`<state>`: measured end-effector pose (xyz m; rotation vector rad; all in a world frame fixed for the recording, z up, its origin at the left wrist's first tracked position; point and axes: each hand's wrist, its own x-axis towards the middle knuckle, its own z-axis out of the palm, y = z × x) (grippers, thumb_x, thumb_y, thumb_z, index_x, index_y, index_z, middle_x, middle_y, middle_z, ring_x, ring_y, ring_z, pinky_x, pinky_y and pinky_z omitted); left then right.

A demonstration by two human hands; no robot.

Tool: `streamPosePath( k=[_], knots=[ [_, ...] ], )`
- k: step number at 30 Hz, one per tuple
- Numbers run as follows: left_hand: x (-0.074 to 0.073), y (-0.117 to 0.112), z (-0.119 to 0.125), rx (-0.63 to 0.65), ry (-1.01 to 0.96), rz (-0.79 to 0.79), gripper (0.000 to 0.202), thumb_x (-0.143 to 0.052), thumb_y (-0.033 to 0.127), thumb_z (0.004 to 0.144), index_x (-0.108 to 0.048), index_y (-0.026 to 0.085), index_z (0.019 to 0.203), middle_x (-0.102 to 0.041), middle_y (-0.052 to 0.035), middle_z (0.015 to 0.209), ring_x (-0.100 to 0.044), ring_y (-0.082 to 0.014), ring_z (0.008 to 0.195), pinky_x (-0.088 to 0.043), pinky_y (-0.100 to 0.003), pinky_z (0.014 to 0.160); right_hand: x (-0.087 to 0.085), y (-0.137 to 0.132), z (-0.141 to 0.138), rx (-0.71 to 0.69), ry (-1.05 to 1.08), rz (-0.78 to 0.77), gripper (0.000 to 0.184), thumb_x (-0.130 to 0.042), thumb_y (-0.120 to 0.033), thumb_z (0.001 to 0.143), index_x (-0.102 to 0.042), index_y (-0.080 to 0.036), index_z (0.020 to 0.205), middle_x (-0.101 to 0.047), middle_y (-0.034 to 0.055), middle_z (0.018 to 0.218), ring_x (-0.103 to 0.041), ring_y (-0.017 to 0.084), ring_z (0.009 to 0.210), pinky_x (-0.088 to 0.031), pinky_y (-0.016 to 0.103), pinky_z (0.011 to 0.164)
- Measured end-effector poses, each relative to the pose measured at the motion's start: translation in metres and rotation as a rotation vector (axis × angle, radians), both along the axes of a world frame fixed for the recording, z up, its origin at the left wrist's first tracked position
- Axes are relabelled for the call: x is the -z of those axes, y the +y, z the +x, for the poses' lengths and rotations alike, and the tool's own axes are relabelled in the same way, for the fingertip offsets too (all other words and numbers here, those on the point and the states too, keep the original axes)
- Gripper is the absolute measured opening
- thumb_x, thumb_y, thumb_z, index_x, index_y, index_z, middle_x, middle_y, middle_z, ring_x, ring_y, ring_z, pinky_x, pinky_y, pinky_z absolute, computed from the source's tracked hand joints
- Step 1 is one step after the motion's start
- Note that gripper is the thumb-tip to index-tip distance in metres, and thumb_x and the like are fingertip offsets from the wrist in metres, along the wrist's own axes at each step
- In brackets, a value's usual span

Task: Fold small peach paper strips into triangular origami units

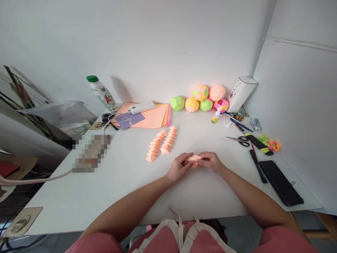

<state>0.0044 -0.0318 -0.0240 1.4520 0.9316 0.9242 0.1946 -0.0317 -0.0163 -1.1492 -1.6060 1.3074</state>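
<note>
Between both hands, over the front middle of the table, is a small folded piece of orange paper. My left hand pinches its left side, and my right hand grips the right side with the thumb on top. Fingers cover parts of the piece, so its full shape is hidden. Just beyond and left of my hands, folded orange paper units lie in two slanting rows on the white table.
Faceted paper balls sit against the back wall, beside a glue bottle. Scissors, a utility knife and a black phone lie at right. Coloured paper sheets, a power bank and a white bottle stand back left.
</note>
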Motion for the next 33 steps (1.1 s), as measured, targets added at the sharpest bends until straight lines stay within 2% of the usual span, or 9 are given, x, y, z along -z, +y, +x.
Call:
streamPosePath(
  k=[6,16,27,33],
  knots=[
    [0.001,0.000,-0.001,0.030,0.101,0.108,0.033,-0.052,0.042,0.082,-0.063,0.022,0.106,-0.054,-0.0024,0.077,-0.050,-0.0140,0.071,-0.044,-0.027,0.066,0.001,-0.001,0.000,0.051,0.027,0.018,0.023,-0.066,-0.036,0.073,-0.061,-0.016,0.063,-0.057,0.0008,0.063,-0.052,0.012,0.056,-0.041,0.024,0.049],
    [-0.011,-0.002,-0.002,0.058,0.090,0.027,0.032,-0.051,0.040,0.082,-0.066,0.018,0.098,-0.060,-0.0034,0.078,-0.052,-0.0143,0.071,-0.043,-0.025,0.063,-0.001,-0.002,-0.003,0.133,0.107,-0.086,0.022,-0.071,-0.032,0.069,-0.057,-0.018,0.079,-0.058,-0.0018,0.067,-0.055,0.010,0.053,-0.043,0.023,0.049],
    [-0.010,-0.001,-0.002,0.047,0.104,0.003,0.027,-0.052,0.037,0.080,-0.068,0.017,0.089,-0.054,-0.0012,0.068,-0.047,-0.0118,0.062,-0.039,-0.022,0.056,0.002,0.000,-0.003,0.113,0.100,-0.054,0.018,-0.070,-0.034,0.068,-0.065,-0.017,0.072,-0.059,-0.0001,0.063,-0.053,0.010,0.052,-0.045,0.024,0.048],
    [-0.010,0.000,-0.002,0.066,0.107,0.036,0.025,-0.051,0.034,0.080,-0.068,0.018,0.089,-0.050,-0.0002,0.067,-0.044,-0.0115,0.062,-0.039,-0.023,0.057,0.001,0.002,-0.002,0.105,0.096,-0.062,0.017,-0.071,-0.033,0.068,-0.066,-0.017,0.071,-0.059,-0.0002,0.065,-0.052,0.009,0.051,-0.043,0.023,0.047]
  ],
)
